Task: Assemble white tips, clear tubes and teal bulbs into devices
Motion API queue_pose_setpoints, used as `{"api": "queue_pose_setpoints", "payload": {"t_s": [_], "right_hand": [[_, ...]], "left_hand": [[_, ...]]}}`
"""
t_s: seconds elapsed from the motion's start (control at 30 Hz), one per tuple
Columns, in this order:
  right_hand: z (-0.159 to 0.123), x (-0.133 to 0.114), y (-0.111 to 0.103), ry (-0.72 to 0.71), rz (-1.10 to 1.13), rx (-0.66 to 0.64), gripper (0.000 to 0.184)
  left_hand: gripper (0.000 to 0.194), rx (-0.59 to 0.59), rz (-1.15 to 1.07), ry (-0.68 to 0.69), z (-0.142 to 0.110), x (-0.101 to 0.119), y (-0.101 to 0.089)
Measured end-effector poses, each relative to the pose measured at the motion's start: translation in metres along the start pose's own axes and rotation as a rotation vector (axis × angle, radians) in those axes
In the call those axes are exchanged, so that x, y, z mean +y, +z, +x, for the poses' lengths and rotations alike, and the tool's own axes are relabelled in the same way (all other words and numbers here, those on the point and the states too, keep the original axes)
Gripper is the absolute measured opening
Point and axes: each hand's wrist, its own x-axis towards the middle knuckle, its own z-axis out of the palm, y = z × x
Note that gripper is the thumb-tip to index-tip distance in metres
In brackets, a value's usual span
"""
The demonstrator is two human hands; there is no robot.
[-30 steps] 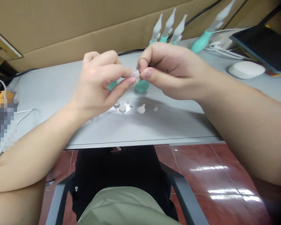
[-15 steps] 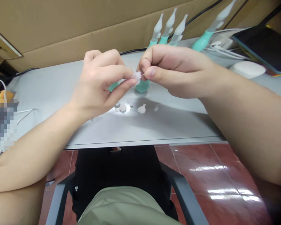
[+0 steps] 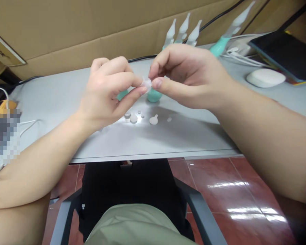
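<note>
Above the grey table (image 3: 66, 102), my left hand (image 3: 109, 90) and my right hand (image 3: 188, 75) meet fingertip to fingertip. Both pinch one small translucent white plastic piece (image 3: 147, 82) between thumb and forefinger. A teal object (image 3: 122, 94) shows under my left hand's fingers; whether that hand holds it is unclear. A teal bulb (image 3: 154, 95) stands on the table just behind the hands. Several small white round parts (image 3: 142, 117) lie on the table below the hands.
Several teal droppers with white pointed tips (image 3: 183, 29) stand at the back by a cardboard wall (image 3: 66, 30). A white mouse (image 3: 265, 77) and a dark tablet (image 3: 285, 51) lie at right. Cables run at left. A chair and red floor tiles show below the table edge.
The hands have stayed together on the small white piece, with the right fingers shifting slightly on it. The view dropped a little.
</note>
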Motion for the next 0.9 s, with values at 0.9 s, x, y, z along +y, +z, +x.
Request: {"api": "queue_pose_setpoints", "payload": {"t_s": [0.9], "right_hand": [[0.001, -0.011, -0.008, 0.085, 0.068, -0.094, 0.059]], "left_hand": [[0.03, 0.072, -0.089, 0.042, 0.003, 0.01, -0.005]]}}
